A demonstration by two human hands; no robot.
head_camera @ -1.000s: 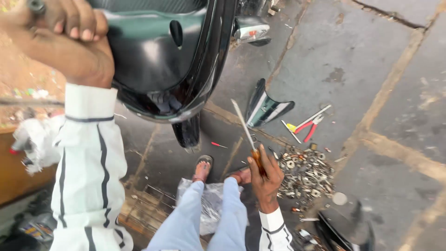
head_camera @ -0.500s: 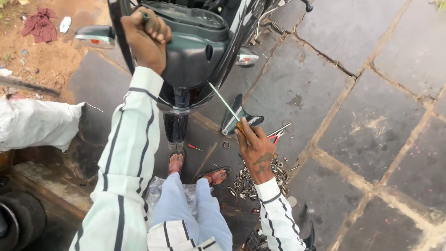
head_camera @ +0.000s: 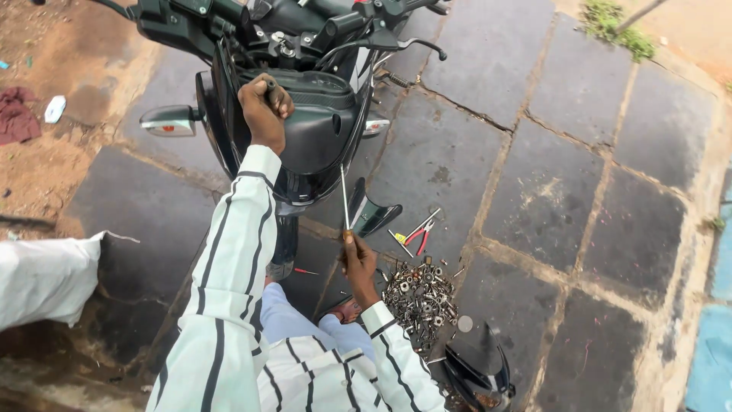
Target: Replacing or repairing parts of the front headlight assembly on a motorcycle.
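The left hand [head_camera: 263, 107] is closed in a fist on a dark part at the top of the scooter's black front panel [head_camera: 316, 137], just below the handlebar [head_camera: 305, 23], with the striped sleeve [head_camera: 229, 259] running back from it toward the near edge. The right hand [head_camera: 358, 263] is lower and nearer, wrapped around the handle of a long screwdriver [head_camera: 345, 202], whose thin shaft points up and away so that its tip meets the lower edge of the front panel. To the left of the panel an indicator light [head_camera: 169, 120] sticks out on its stalk. On the paved floor [head_camera: 549, 191] to the right of the right hand lies a loose black body piece [head_camera: 374, 215], and just beyond it a pair of red-handled pliers [head_camera: 418, 235] beside a few small tools. Nearer, a heap of bolts and nuts [head_camera: 419, 297] is spread out just right of the right hand, and another black cover piece [head_camera: 476, 370] rests at the near edge. A white sack [head_camera: 46, 275] lies at the far left, well apart from both hands, and a red rag [head_camera: 17, 114] sits on the dirt beyond it.
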